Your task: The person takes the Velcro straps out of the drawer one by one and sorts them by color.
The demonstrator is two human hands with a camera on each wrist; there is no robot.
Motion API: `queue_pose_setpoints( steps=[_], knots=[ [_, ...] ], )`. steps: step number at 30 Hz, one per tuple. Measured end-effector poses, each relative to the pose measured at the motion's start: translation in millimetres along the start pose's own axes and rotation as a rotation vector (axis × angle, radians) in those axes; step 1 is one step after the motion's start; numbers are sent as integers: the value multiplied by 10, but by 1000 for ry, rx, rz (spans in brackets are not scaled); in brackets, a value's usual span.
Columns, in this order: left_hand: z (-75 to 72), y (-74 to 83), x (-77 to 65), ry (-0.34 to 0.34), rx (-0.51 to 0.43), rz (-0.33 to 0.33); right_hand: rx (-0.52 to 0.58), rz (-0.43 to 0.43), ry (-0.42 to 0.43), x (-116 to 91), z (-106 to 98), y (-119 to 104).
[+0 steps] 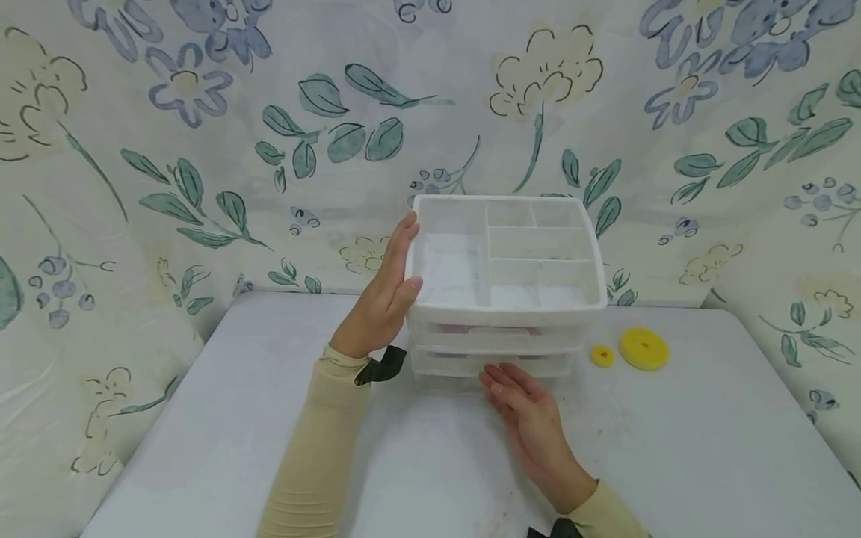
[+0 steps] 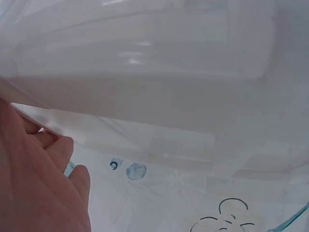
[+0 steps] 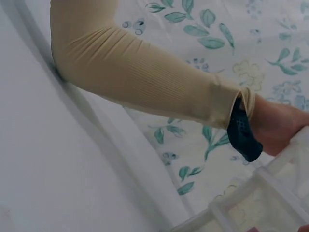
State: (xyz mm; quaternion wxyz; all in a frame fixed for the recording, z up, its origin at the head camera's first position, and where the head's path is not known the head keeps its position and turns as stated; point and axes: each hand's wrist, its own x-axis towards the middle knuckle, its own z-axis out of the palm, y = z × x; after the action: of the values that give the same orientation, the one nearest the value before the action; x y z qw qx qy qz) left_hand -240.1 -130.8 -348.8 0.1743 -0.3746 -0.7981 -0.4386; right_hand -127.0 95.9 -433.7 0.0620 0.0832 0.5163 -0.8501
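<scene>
A white plastic drawer organizer (image 1: pixel 504 310) stands at the back of the table, its top tray split into several compartments. Below the tray are stacked translucent drawers (image 1: pixel 498 340). My left hand (image 1: pixel 380 302) rests along the organizer's left side, fingers extended and thumb by the front edge. In the left wrist view, the left hand (image 2: pixel 46 179) lies at the edge of the pale plastic (image 2: pixel 145 92). My right hand (image 1: pixel 528 430) is palm up, its straight fingertips at the front of a lower drawer. In the right wrist view, its fingertips barely show at the bottom edge.
Right of the organizer lie a small yellow disc (image 1: pixel 602 355) and a larger yellow disc (image 1: pixel 643 348). The white table (image 1: pixel 679 448) meets a floral cloth backdrop (image 1: pixel 444 112) close behind. Black straps are on both wrists.
</scene>
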Motion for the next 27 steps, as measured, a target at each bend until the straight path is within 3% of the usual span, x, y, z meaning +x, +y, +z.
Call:
queue_pose_setpoints(
  steps=[10, 18, 27],
  knots=[
    [3, 5, 1, 0, -1, 0, 150, -31, 15, 40, 85, 66],
    [4, 7, 8, 2, 7, 8, 274, -4, 53, 30, 131, 64],
    [5, 1, 4, 0, 6, 5, 223, -14, 61, 0, 128, 78]
  ],
)
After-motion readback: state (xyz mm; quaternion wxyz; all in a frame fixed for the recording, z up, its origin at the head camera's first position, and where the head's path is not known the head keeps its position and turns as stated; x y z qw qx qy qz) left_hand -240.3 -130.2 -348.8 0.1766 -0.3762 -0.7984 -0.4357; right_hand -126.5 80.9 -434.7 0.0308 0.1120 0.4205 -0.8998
